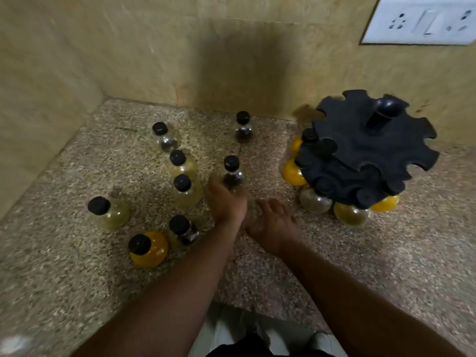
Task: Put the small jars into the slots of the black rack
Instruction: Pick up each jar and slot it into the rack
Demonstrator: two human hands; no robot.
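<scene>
While both bare forearms reach in over the speckled stone desk (360, 266), the left hand (226, 202) is at the base of a dark-filled jar (232, 173), its fingers curled toward the glass; the blur keeps me from telling whether they are actually clamped on it or only touching. Just beside that hand, on the side nearer the black rack (365, 153), the right hand (275, 225) lies with its fingers spread and loose, holding nothing. The rack stands well off from the loose jars, close to the back wall (180, 60), a round notched disc with a knobbed post rising from its middle. Several jars already hang in its slots along the near edge: orange-filled ones (293, 172) on the side facing the hands, a greyish one (315, 202) and a yellow-green one (351, 213) at the front. On the far side of the held jar from the rack, the remaining jars stand upright and scattered, all black-capped: two pale yellow ones (185, 189) close together, a clear one (164, 137) behind them, a pale one (110, 211) farthest out, an orange one (148, 248) and a dark one (184, 230) nearest the person. One more dark jar (243, 127) stands alone toward the wall. A white socket plate (422, 20) is mounted on the wall above the rack.
</scene>
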